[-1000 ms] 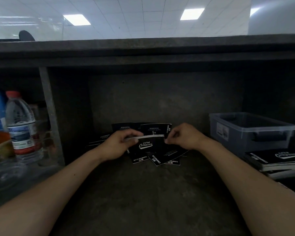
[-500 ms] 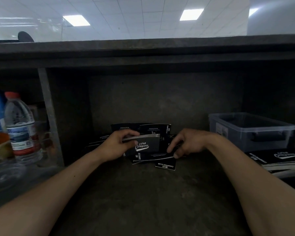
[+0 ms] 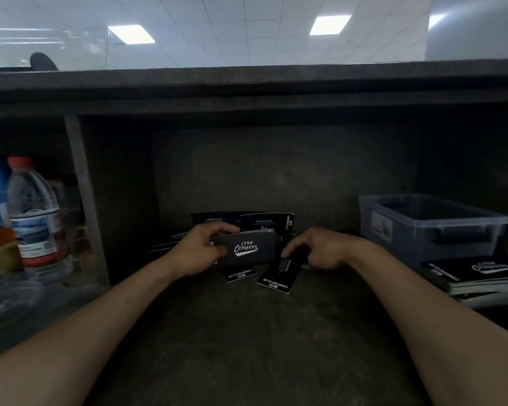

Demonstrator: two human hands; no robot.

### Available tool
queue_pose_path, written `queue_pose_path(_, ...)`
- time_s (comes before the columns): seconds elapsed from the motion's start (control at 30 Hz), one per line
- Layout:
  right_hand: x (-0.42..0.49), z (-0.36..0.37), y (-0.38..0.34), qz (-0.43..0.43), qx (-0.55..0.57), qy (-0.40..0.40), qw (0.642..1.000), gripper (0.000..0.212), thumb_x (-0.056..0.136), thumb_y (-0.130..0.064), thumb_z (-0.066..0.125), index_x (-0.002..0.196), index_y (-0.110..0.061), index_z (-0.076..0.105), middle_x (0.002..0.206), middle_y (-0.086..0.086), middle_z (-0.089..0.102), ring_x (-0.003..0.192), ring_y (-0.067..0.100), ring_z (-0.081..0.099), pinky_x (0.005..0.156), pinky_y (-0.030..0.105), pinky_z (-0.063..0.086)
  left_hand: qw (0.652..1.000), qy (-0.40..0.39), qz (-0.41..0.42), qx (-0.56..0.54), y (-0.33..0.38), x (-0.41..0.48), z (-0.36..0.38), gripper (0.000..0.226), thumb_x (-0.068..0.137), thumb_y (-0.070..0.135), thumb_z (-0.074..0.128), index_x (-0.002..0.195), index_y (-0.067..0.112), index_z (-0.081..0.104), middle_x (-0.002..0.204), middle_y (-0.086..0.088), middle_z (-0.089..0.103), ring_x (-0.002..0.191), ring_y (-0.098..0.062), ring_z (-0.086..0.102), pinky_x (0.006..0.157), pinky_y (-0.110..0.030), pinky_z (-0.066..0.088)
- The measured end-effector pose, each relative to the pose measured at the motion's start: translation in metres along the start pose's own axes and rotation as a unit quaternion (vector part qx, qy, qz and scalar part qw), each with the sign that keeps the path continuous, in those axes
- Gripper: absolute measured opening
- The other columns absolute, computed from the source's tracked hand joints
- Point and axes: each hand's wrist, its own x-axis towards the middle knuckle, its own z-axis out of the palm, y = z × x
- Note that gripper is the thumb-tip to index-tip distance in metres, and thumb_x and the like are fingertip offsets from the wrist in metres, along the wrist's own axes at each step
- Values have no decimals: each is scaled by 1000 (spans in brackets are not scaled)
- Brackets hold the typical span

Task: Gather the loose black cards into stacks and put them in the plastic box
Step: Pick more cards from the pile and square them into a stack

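While the gathered stack of black cards (image 3: 248,249) sits upright in the left hand (image 3: 198,253), clamped in its grip just above the tabletop (image 3: 247,332), the right hand (image 3: 324,249) lies apart from it, fingertips (image 3: 286,254) on a loose card (image 3: 279,275) with no pinch visible. It is probably best to slide that card nearer, lift one corner, then square it against the stack before reaching for those behind. More loose cards (image 3: 264,222) lean at the back wall; the plastic box (image 3: 431,230) stands near on the right.
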Motion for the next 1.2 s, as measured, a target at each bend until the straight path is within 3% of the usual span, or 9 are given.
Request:
queue_pose_path(0.1, -6, -6, -6, 6, -10, -47, 999, 60, 83, -6, 64, 128, -46, 62, 139, -8, 50, 120, 12, 51, 96, 19, 41, 1000, 0, 4, 0, -1, 1, 0, 51, 85, -9, 61, 117, 32, 63, 112, 1, 70, 106, -13, 67, 95, -30, 54)
queue_pose_path(0.27, -8, -13, -8, 3, 2, -75, 997, 50, 79, -23, 80, 125, -38, 66, 98, -24, 55, 85, -5, 54, 68, 10, 41, 1000, -4, 3, -8, 1, -1, 0, 52, 84, -11, 61, 123, 23, 63, 117, -4, 69, 109, -16, 66, 95, -34, 55)
queue_pose_path(0.37, -5, -11, -4, -2, 24, -77, 997, 52, 77, -20, 82, 124, -34, 67, 93, -24, 56, 85, -6, 54, 72, 11, 42, 1000, -12, 1, -5, 3, -2, 0, 55, 83, -14, 60, 127, 19, 62, 118, -5, 68, 110, -16, 66, 97, -34, 54)
queue_pose_path(0.5, -4, -13, 0, -16, 32, -75, 997, 47, 73, -22, 86, 116, -37, 71, 117, -26, 60, 113, 4, 55, 102, 27, 43, 1000, -23, -4, -13, 7, -4, 1, 57, 82, -17, 59, 129, 16, 60, 119, -4, 67, 110, -13, 65, 94, -26, 54)
queue_pose_path(0.63, 2, -7, 4, -28, 43, -42, 998, 44, 71, -31, 87, 111, -42, 72, 133, -17, 58, 121, 10, 53, 108, 37, 43, 999, -26, -8, -28, 9, -4, 2, 49, 85, -4, 69, 127, 21, 60, 119, -1, 67, 106, -6, 65, 88, -14, 52)
queue_pose_path(0.8, 8, 1, 4, -36, 72, -25, 996, 29, 70, -43, 86, 98, -43, 76, 122, -19, 66, 108, 2, 59, 104, 30, 44, 999, -39, -9, -15, 8, -6, 0, 66, 68, 19, 91, 126, 26, 60, 116, 6, 68, 105, -5, 66, 92, -19, 52)
queue_pose_path(0.93, 8, 4, 4, -42, 89, -19, 995, 35, 66, -46, 88, 98, -42, 76, 97, -27, 66, 100, -3, 59, 97, 25, 46, 999, -40, 1, -6, 8, -6, -1, 66, 70, 14, 89, 127, 25, 59, 117, 6, 67, 107, -5, 65, 96, -20, 52)
queue_pose_path(1.1, 10, -2, 6, -39, 78, -44, 995, 49, 63, -37, 91, 108, -42, 73, 96, -26, 58, 109, 6, 57, 100, 28, 45, 999, -43, 24, 13, 8, -6, -1, 54, 85, -7, 70, 131, 16, 57, 123, 0, 65, 110, -1, 61, 92, -10, 48)
queue_pose_path(1.2, 13, 5, 8, -51, 93, -4, 994, 44, 62, -38, 92, 103, -42, 74, 87, -25, 60, 93, 0, 59, 87, 23, 45, 999, -48, 17, -1, 7, -6, -1, 57, 82, -10, 70, 130, 16, 57, 121, -1, 66, 111, -9, 63, 94, -17, 50)
